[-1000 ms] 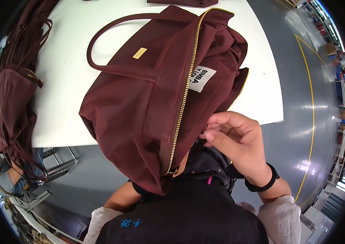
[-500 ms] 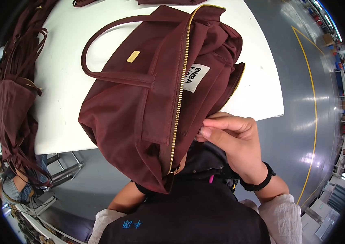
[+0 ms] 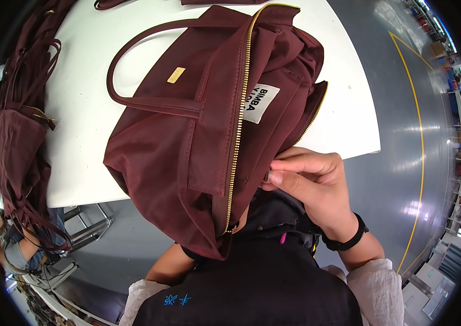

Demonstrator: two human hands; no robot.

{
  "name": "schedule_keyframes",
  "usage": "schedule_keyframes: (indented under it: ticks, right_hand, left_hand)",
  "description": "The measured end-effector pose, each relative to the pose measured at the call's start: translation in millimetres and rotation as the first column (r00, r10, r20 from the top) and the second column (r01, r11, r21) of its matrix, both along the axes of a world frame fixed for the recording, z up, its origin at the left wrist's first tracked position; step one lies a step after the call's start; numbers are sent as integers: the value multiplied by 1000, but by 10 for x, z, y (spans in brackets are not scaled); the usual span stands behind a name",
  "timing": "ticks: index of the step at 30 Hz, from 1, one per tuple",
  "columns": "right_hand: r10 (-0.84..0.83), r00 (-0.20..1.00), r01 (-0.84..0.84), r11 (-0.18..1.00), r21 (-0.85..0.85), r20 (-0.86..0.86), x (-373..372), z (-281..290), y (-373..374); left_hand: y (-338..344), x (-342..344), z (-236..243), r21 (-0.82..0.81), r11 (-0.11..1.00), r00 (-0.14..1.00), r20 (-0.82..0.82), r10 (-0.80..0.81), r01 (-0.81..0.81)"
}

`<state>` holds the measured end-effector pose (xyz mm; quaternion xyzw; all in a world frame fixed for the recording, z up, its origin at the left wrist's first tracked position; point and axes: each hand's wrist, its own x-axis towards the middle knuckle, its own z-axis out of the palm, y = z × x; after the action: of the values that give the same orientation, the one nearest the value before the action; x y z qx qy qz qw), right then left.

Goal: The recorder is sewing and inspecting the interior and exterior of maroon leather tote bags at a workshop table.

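Observation:
A dark burgundy fabric handbag lies on its side, its mouth gaping toward the right. A gold-toothed zipper edges the opening, and a white label sits on the inner lining. At the near edge of that lining, my right hand is closed, thumb and forefinger pinching a small dark bit that I cannot make out. My left hand is mostly behind the bag's near end; only a sliver of skin shows beside the zipper end, and its fingers are hidden.
The bag rests on a white table and overhangs its near edge. More burgundy bags and straps are heaped along the left side. Beyond them a co-worker's arm shows. Grey floor with a yellow line lies to the right.
Very little differs. The bag has shifted a touch to the left, while my right hand keeps its pinch at the same spot.

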<state>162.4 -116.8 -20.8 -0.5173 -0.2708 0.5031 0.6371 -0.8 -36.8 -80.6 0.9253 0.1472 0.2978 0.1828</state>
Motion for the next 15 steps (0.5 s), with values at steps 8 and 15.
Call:
schedule_keyframes:
  ticks: [8, 15]
  right_hand:
    - [-104, 987, 102, 995, 24, 124, -95, -75, 8]
    - [-131, 976, 137, 990, -25, 174, -117, -73, 21]
  left_hand:
    - [-10, 18, -21, -1, 1000, 1000, 3, 5, -5]
    - [-19, 4, -22, 0, 1000, 1000, 9, 9, -9]
